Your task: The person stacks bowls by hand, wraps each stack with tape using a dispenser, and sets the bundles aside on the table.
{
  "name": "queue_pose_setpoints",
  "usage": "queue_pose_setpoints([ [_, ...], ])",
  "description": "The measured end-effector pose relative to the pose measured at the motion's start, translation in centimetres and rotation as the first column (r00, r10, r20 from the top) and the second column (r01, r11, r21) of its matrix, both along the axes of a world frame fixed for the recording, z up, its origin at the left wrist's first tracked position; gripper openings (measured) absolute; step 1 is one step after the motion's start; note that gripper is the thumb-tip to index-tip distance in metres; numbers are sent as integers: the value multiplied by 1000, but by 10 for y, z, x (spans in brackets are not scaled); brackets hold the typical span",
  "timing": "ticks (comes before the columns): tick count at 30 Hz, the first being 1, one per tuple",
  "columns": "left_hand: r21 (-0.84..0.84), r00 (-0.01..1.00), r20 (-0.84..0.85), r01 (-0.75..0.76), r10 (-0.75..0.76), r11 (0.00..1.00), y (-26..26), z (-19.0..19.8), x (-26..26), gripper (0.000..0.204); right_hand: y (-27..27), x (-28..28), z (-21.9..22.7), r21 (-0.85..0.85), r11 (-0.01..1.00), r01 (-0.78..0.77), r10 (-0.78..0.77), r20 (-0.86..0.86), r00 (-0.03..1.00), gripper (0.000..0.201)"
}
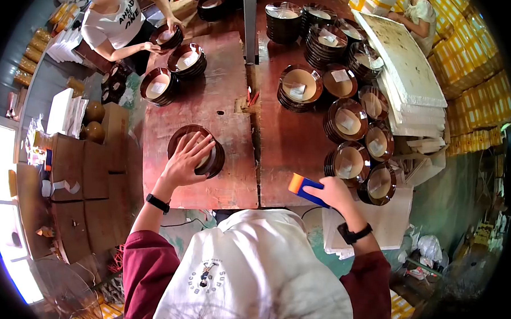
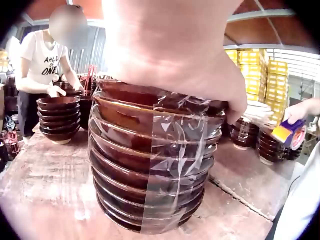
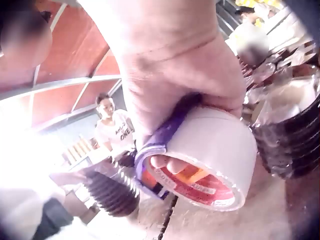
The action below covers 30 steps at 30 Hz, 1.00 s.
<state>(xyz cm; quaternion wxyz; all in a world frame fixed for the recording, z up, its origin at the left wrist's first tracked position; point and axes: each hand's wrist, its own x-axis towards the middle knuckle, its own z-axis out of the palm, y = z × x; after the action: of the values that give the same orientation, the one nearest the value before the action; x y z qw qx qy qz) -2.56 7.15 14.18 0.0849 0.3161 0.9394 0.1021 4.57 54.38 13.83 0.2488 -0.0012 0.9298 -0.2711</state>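
Note:
A stack of dark brown bowls (image 1: 210,160) stands near the front of the red-brown table (image 1: 212,106). My left hand (image 1: 188,156) presses flat on top of it with fingers spread. In the left wrist view a strip of clear tape runs down the side of the bowl stack (image 2: 155,165) under my left hand (image 2: 170,45). My right hand (image 1: 329,192) grips an orange and blue tape dispenser (image 1: 301,187) at the table's front edge, right of the stack. In the right wrist view its fingers (image 3: 167,162) curl through the white tape roll (image 3: 210,160).
Several more stacks of bowls (image 1: 348,121) crowd the right table, beside white foam sheets (image 1: 408,63) and yellow crates (image 1: 475,83). A person in a white shirt (image 1: 116,22) handles bowls at the far left corner. Brown boxes (image 1: 78,169) sit left of the table.

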Motion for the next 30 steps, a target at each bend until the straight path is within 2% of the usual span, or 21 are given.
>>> queue_pose_setpoints([
  [1,4,1000,-7,-4,4,1000,0,0,1,101,-11,-1,-14,47,999,-13,15,-54,998,70],
  [3,10,1000,3,-4,4,1000,1,1,0,101,-38,-7,-25,127,990,-54,48,46,998,71],
  [5,14,1000,11,-7,7,1000,1,3,1,100,-57,-7,-57,174,982,-69,62,44,997,71],
  [8,27,1000,15,-11,11,1000,0,3,2,99,-73,-7,-74,137,990,-19,13,48,999,72],
  [13,64,1000,-8,-13,14,998,1,5,5,97,-67,-13,-83,100,995,18,-29,112,993,72],
  [16,39,992,-91,-81,85,996,2,-2,18,96,-58,-13,-86,69,997,44,-52,116,992,72],
  [18,101,954,-228,-174,193,980,0,-37,37,93,-53,-14,-88,50,997,51,-57,121,991,73],
  [19,133,925,-292,-213,243,968,2,-39,47,92,-51,-14,-88,37,998,58,-62,126,990,73],
  [21,97,875,-321,-351,363,931,9,-47,68,87,-48,-15,-90,10,997,73,-73,142,987,72],
  [23,135,822,-423,-358,381,924,6,-62,65,81,-45,-13,-97,-15,996,92,-88,170,982,70],
  [26,179,813,-466,-298,348,938,1,-65,49,70,-35,-8,-118,-104,987,121,-96,219,971,75],
  [27,193,808,-474,-292,350,937,0,-64,42,69,-35,-8,-118,-151,979,140,-99,250,963,69],
  [29,217,800,-485,-281,353,935,-2,-62,28,65,-30,-6,-117,-328,900,286,-137,410,902,62],
  [30,234,806,-472,-277,358,932,-4,-58,17,63,-31,-5,-118,-348,894,281,-141,376,916,61],
])
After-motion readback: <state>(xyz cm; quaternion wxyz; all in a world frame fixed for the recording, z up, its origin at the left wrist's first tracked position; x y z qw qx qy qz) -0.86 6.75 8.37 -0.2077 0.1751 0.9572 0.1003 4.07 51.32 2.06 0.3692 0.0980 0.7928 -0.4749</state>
